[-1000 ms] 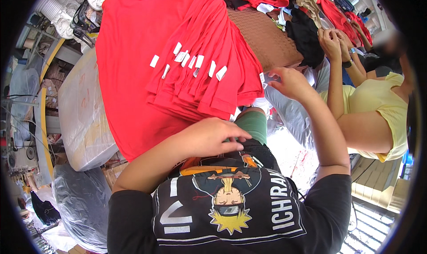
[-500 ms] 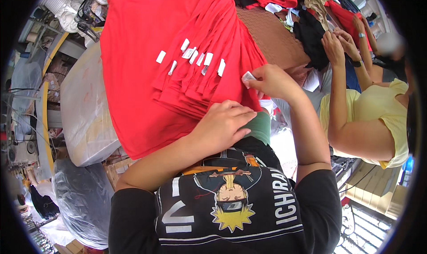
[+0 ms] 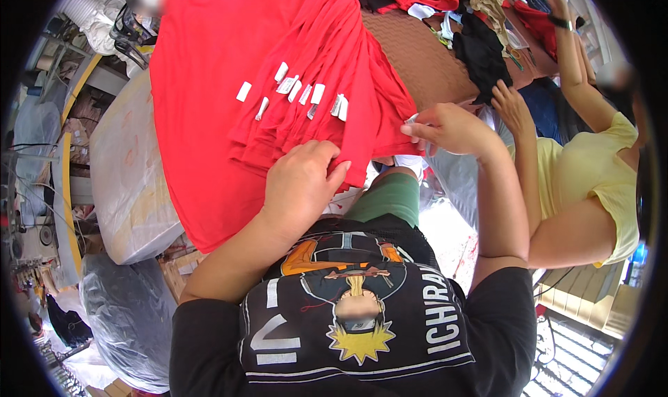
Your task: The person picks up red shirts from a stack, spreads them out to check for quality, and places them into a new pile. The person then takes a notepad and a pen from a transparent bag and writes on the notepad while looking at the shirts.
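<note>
Red garments (image 3: pixel 202 112) lie layered in a fanned pile before me, with several small white labels (image 3: pixel 286 85) showing across their overlapping edges. My left hand (image 3: pixel 296 181) is at the near edge of the pile, its fingers and thumb closed on the red cloth; part of the grip is hidden. At the right corner of the top layers, my right hand (image 3: pixel 456 129) pinches a white label (image 3: pixel 412 120) between thumb and fingers, together with the cloth edge beside it.
A brown quilted surface (image 3: pixel 410 56) extends behind the pile, holding black cloth (image 3: pixel 480 56) and more red cloth. A co-worker in a yellow shirt (image 3: pixel 581 181) sits close on my right. Left stand a plastic-wrapped block (image 3: pixel 129 174) and a grey plastic bag (image 3: pixel 129 313).
My left hand has moved left and away from me, its fingers now curled on the cloth. My right hand has shifted right, drawing the label and cloth corner with it. The co-worker's hands have separated.
</note>
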{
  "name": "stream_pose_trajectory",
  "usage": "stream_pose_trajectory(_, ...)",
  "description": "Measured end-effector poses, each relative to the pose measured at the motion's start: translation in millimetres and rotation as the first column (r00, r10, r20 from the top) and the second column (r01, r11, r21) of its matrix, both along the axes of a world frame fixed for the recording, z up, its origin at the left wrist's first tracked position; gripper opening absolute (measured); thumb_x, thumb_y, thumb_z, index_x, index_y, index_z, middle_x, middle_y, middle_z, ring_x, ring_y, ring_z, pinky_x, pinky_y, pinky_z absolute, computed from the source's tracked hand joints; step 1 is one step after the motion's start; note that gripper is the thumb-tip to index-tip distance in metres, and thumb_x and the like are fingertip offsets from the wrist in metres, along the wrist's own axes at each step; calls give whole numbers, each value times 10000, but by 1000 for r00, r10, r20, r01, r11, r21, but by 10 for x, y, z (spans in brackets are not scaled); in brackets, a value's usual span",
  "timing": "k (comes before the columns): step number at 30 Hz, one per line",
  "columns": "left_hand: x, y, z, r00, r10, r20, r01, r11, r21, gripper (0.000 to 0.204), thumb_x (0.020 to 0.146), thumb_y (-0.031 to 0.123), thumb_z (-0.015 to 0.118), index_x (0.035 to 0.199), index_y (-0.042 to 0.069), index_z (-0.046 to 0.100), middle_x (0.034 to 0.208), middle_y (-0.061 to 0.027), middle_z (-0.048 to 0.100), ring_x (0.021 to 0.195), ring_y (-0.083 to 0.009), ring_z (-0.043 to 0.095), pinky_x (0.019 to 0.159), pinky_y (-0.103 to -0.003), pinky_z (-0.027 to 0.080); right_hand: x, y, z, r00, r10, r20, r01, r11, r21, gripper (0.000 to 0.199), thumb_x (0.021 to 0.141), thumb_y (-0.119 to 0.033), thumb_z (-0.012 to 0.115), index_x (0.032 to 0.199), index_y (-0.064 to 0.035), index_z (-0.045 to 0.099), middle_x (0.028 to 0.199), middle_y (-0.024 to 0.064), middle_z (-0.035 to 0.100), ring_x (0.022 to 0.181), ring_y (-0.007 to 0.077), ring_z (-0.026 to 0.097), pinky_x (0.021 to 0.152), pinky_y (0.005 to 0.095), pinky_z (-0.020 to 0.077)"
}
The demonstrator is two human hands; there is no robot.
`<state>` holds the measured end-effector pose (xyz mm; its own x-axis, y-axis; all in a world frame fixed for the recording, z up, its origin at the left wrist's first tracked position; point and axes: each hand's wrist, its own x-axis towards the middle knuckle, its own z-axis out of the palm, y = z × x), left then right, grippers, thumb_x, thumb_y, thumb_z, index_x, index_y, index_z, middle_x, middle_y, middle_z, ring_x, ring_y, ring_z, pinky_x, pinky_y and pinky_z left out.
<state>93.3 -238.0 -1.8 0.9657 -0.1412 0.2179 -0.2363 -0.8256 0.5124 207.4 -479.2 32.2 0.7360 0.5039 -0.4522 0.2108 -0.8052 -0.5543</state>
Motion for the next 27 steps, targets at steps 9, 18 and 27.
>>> stream_pose_trajectory(9, -57, -326, -72, 918, -388, 81, 394, 874, -283, 207, 803, 152, 662, 991, 68, 652, 948, -99, 654, 884, -271, 628, 754, -362, 502, -114, 283, -137, 974, 49, 222, -86, 983, 160, 305, 817, -253, 673, 794, 47, 628, 589, 191, 539, 517, 201, 522, 515, 366, 399)
stream_pose_trajectory(18, 139, 130, -131, 994, 90, 66, -91, 996, 21, 304, 802, 186, 659, 1055, 30, 596, 964, -127, 601, 870, -295, 611, 756, -383, 501, 15, -214, -296, 952, -175, 250, 213, 968, -134, 296, 795, -328, 659, 837, -36, 687, 681, 165, 641, 662, 275, 650, 632, 389, 494)
stream_pose_trajectory(27, 217, 110, 19, 995, 99, 4, -99, 992, 81, 204, 799, 166, 671, 970, 60, 637, 842, -104, 632, 752, -253, 637, 669, -365, 511, -254, 407, -96, 972, -213, 101, 170, 929, 329, 418, 836, -414, 636, 798, 2, 662, 597, 131, 593, 546, 218, 607, 549, 333, 455)
